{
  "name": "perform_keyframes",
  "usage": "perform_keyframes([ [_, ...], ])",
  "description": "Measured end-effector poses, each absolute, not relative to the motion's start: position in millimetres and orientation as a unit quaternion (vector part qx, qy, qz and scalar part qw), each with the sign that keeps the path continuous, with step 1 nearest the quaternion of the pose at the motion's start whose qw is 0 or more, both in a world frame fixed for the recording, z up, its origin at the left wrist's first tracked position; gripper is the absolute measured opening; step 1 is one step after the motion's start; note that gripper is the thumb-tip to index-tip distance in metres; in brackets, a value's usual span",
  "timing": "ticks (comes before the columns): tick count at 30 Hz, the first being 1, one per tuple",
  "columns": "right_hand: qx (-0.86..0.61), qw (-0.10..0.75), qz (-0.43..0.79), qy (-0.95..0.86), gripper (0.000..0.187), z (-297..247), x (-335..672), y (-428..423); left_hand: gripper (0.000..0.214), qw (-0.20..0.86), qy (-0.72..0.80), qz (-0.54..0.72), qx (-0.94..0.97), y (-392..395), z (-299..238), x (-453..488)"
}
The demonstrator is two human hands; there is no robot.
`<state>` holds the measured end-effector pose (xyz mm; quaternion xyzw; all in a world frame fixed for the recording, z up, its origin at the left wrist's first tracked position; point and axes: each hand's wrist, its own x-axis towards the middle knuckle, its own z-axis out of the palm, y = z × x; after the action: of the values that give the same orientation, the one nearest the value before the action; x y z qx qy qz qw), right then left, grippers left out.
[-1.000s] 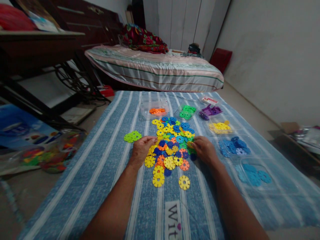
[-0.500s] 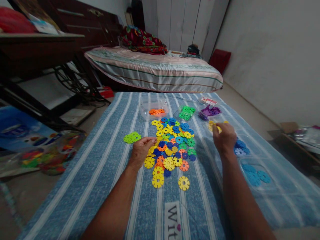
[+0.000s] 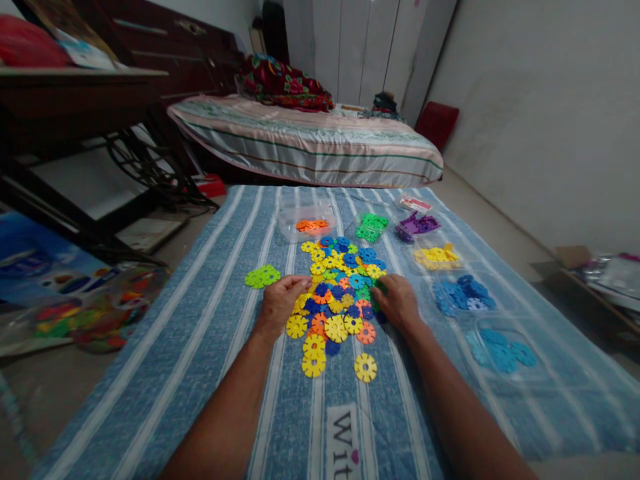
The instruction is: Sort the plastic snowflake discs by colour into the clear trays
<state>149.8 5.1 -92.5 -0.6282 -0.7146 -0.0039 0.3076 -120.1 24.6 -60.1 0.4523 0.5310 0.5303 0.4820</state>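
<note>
A mixed pile of coloured plastic snowflake discs (image 3: 340, 287) lies on a blue striped cloth (image 3: 200, 360). My left hand (image 3: 280, 303) rests at the pile's left edge, fingers curled over yellow discs. My right hand (image 3: 397, 300) sits on the pile's right edge, fingers bent down on a green disc (image 3: 381, 285). Sorted groups sit in clear trays: orange (image 3: 311, 225), green (image 3: 373, 227), purple (image 3: 417, 223), yellow (image 3: 437, 255), dark blue (image 3: 465, 293), light blue (image 3: 503, 347). A lime green group (image 3: 263, 275) lies loose at the left.
A bed (image 3: 310, 137) with a striped cover stands beyond the cloth. A dark table frame (image 3: 75, 133) is at the left, with a bag of toys (image 3: 85, 310) on the floor. A cardboard box (image 3: 575, 257) and clutter lie at the right wall.
My right hand came back from the yellow tray to the right edge of the pile and closed on a green disc. The left hand stayed put.
</note>
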Motion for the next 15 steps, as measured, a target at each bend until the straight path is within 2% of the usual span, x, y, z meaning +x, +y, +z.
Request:
perform_keyframes([
  [4, -0.629, 0.301, -0.011, -0.717, 0.016, -94.5, 151.2, 5.3, 0.034, 0.48, 0.529, 0.529, 0.458, 25.7, -61.9, -121.0],
  [10, -0.627, 0.336, -0.033, -0.702, 0.03, -97.9, 150.5, 6.0, 0.036, 0.474, 0.535, 0.523, 0.464, 26.5, -62.3, -121.7],
  [15, -0.638, 0.343, -0.058, -0.687, 0.017, -95.2, 145.2, 16.1, 0.037, 0.481, 0.532, 0.527, 0.456, 25.6, -62.0, -120.8],
])
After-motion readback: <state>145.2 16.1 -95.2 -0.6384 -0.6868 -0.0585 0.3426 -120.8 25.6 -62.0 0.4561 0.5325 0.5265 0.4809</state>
